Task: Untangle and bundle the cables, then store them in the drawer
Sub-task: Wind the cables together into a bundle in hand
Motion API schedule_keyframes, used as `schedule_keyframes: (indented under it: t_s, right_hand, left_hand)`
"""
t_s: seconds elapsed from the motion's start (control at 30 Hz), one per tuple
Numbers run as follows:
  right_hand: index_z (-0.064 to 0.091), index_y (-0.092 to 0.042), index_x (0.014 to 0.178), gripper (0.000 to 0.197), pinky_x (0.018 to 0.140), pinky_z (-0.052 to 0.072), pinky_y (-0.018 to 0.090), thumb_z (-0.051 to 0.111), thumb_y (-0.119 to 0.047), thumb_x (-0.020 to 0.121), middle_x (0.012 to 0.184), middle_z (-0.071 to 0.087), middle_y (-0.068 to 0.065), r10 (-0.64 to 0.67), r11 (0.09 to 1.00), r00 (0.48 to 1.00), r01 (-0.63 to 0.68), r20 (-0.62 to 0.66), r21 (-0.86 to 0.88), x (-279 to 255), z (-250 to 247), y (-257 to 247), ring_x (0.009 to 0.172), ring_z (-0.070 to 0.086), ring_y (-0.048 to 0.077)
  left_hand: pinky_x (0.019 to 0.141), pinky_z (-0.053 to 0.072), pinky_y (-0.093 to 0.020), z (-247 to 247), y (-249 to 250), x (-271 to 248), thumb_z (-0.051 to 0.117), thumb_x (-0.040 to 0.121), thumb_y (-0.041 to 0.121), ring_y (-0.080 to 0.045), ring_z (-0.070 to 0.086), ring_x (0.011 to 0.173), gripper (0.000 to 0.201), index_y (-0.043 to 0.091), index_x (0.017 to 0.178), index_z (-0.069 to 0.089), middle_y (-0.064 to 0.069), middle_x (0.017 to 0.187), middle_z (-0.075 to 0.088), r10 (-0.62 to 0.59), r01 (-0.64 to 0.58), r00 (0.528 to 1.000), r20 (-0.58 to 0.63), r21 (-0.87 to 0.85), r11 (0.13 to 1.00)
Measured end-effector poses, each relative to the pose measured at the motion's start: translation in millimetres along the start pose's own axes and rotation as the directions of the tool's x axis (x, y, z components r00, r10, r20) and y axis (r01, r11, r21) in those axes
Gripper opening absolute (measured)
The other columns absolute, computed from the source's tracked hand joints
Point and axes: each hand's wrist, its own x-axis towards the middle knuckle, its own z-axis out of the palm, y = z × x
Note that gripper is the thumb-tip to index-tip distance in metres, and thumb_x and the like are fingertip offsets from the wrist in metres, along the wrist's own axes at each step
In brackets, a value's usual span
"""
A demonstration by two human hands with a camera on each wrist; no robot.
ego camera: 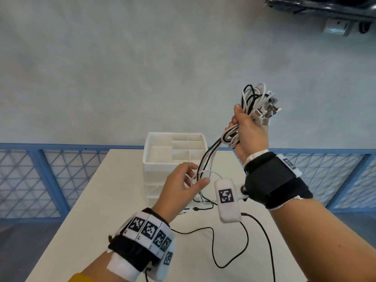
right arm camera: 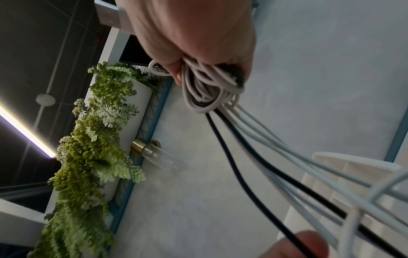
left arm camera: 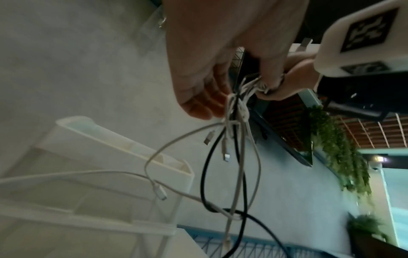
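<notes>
My right hand (ego camera: 242, 127) is raised above the table and grips a coiled bundle of white and black cables (ego camera: 254, 98), with several USB plugs sticking out to the right. From the fist, loose strands (ego camera: 205, 159) hang down to the table. Lower down, my left hand (ego camera: 198, 176) has thumb and fingers curled round those strands in front of the white drawer unit (ego camera: 148, 147). The left wrist view shows the strands (left arm camera: 240, 157) crossing and looping, with plug ends dangling. In the right wrist view the coil (right arm camera: 220, 90) sits in the fist.
The drawer unit stands at the far edge of the white table (ego camera: 101, 210); its divided top tray is bare. Cable tails (ego camera: 203, 206) lie at its foot. A thin black wrist-device lead (ego camera: 213, 241) loops over the near table. Behind it runs a blue railing (ego camera: 50, 151).
</notes>
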Motion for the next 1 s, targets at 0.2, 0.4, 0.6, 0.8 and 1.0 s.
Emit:
schedule_keyframes:
  t_s: [0.2,0.4,0.6,0.8,1.0]
  right_hand:
    - [0.051,-0.009,0.098,0.015,0.046,0.04,0.023,0.062,-0.011,0.087,0.053,0.047,-0.004,-0.016,1.0,1.0,0.016,0.006,-0.005,7,-11,-6,0.043,0.044,0.007]
    - [0.055,-0.003,0.106,0.028,0.049,0.04,0.025,0.066,-0.014,0.083,0.052,0.049,-0.004,-0.002,0.995,0.995,-0.007,-0.096,-0.097,19,-33,13,0.043,0.046,0.008]
    - [0.054,-0.008,0.095,0.013,0.045,0.038,0.022,0.062,-0.009,0.085,0.059,0.047,0.002,-0.023,0.988,0.997,0.011,-0.076,-0.156,20,-35,30,0.046,0.044,0.009]
    - [0.049,0.005,0.119,0.039,0.043,0.039,0.02,0.063,-0.009,0.085,0.062,0.048,0.003,0.016,0.991,0.986,-0.037,-0.163,-0.128,28,-43,38,0.039,0.047,0.005]
    - [0.048,-0.004,0.114,0.03,0.042,0.04,0.019,0.061,-0.009,0.087,0.063,0.048,0.002,-0.004,0.988,0.985,-0.022,-0.171,-0.15,25,-42,42,0.039,0.048,0.002]
  left_hand:
    - [0.077,0.05,-0.03,-15,-17,17,0.058,0.087,0.017,-0.014,0.057,0.07,0.012,0.019,0.077,0.065,0.0,0.07,0.062,-0.098,0.092,0.995,-0.022,-0.175,0.98]
    - [0.073,0.049,-0.03,-52,-40,23,0.072,0.062,0.02,-0.014,0.055,0.049,0.022,0.015,0.053,0.053,0.004,0.041,0.045,-0.369,0.185,0.926,0.084,-0.951,0.248]
    - [0.072,0.056,-0.026,-67,-45,14,0.068,0.065,0.059,-0.007,0.026,0.032,0.045,0.014,0.06,0.064,0.01,0.035,0.028,-0.268,0.51,0.804,0.53,-0.385,0.769]
    - [0.084,0.056,-0.028,-74,-73,15,0.078,0.061,0.029,-0.005,0.046,0.038,0.019,0.016,0.066,0.065,0.007,0.045,0.05,-0.229,0.194,0.964,0.135,-0.946,0.258]
    - [0.049,0.05,-0.018,-82,-80,18,0.092,0.032,0.017,-0.005,0.051,0.038,0.043,0.01,0.059,0.061,-0.001,0.066,0.068,-0.354,0.086,0.933,0.062,-0.995,0.054]
